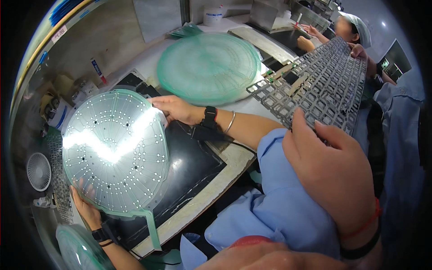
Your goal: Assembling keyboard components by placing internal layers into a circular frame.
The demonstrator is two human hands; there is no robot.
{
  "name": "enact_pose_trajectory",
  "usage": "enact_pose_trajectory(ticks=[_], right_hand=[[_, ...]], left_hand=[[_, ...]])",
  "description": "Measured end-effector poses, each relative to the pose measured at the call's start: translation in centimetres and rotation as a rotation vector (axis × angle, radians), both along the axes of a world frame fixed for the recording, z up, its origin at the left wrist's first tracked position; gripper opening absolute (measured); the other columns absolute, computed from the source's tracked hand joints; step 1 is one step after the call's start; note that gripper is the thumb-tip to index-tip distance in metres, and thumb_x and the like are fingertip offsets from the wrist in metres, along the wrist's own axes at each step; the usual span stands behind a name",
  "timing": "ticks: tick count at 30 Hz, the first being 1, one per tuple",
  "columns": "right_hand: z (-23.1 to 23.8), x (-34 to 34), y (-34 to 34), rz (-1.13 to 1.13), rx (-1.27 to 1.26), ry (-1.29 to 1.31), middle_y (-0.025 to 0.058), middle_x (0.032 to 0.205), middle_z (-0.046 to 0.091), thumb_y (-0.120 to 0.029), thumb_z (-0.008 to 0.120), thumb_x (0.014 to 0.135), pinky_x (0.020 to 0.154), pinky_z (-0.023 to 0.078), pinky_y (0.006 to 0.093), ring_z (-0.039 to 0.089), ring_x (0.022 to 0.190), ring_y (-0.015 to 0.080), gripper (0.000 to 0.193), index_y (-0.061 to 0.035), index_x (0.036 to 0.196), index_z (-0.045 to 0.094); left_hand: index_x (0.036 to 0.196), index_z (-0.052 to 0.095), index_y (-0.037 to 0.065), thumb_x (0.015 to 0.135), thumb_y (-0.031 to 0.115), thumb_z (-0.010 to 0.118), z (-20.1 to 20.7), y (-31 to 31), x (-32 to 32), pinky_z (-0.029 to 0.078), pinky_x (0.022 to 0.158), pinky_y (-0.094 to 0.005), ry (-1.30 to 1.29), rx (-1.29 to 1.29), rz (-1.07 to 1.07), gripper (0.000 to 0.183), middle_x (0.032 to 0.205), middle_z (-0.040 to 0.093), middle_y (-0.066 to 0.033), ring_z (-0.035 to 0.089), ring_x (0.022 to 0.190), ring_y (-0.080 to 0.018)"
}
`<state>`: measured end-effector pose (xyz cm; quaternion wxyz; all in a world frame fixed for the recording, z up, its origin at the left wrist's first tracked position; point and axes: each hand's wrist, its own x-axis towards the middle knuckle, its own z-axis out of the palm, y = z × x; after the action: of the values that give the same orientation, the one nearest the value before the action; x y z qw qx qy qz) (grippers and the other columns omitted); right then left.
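Observation:
My right hand [173,109], with a strapped device on its wrist, pinches the upper right edge of a round clear flexible circuit sheet [112,180]. My left hand [85,207] grips the lower left edge, its fingers showing through the film. Green traces and small dots cover the sheet, and a narrow striped tail [152,227] hangs from its lower right. Bright glare hides part of its middle. The sheet is tilted above a black work surface [191,162]. Beyond my right hand lies a stack of round greenish sheets [207,67].
Close on the right, another person's hand [330,168] holds a dark grid-like panel [319,81], near my right arm. A capped co-worker [355,29] sits farther back. At left are a small white fan [39,172] and more round sheets [78,247]. A white tub [213,16] stands behind.

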<state>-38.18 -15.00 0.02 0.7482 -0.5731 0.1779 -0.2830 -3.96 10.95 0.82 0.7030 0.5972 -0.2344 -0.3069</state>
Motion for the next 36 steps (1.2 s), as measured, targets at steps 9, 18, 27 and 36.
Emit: enact_pose_trajectory(ticks=[9, 18, 27, 36], right_hand=[[-0.3, 0.5, 0.5, 0.078, -0.028, -0.010, 0.0030, 0.086, 0.059, -0.017, 0.040, 0.095, 0.063, 0.048, 0.0250, 0.054, 0.065, 0.0097, 0.037, -0.0060, 0.131, 0.043], [-0.2, 0.4, 0.4, 0.074, -0.019, -0.052, 0.0032, 0.100, 0.058, -0.017, 0.042, 0.095, 0.068, 0.049, 0.0248, 0.057, 0.080, 0.0088, 0.044, -0.0055, 0.137, 0.034], [-0.5, -1.1, -0.5, 0.041, -0.059, -0.065, 0.0028, 0.091, 0.059, -0.014, 0.043, 0.094, 0.064, 0.049, 0.0243, 0.057, 0.073, 0.0083, 0.044, -0.0048, 0.136, 0.034], [0.1, 0.3, 0.2, 0.083, -0.115, -0.026, 0.0044, 0.095, 0.059, -0.014, 0.043, 0.094, 0.063, 0.049, 0.0242, 0.057, 0.074, 0.0087, 0.043, -0.0065, 0.135, 0.035]], left_hand=[[0.128, 0.043, 0.005, 0.093, 0.039, 0.043, 0.2, 0.4, -0.3, 0.046, 0.075, -0.0297, 0.024, -0.018, 0.043, 0.049, 0.120, 0.054, -0.0098, 0.057, 0.087, -0.0183], [0.128, 0.043, 0.007, 0.093, 0.037, 0.043, 0.0, 0.1, -0.3, 0.046, 0.074, -0.0294, -0.004, -0.015, 0.014, 0.046, 0.118, 0.055, -0.0090, 0.057, 0.083, -0.0180], [0.129, 0.042, 0.008, 0.093, 0.036, 0.043, 0.2, 0.1, -0.1, 0.045, 0.077, -0.0312, 0.010, 0.029, -0.007, 0.045, 0.119, 0.054, -0.0077, 0.056, 0.088, -0.0187], [0.127, 0.043, 0.005, 0.093, 0.035, 0.045, -0.6, 0.7, 0.9, 0.045, 0.078, -0.0317, -0.010, 0.012, 0.013, 0.046, 0.119, 0.054, -0.0089, 0.056, 0.091, -0.0204]])
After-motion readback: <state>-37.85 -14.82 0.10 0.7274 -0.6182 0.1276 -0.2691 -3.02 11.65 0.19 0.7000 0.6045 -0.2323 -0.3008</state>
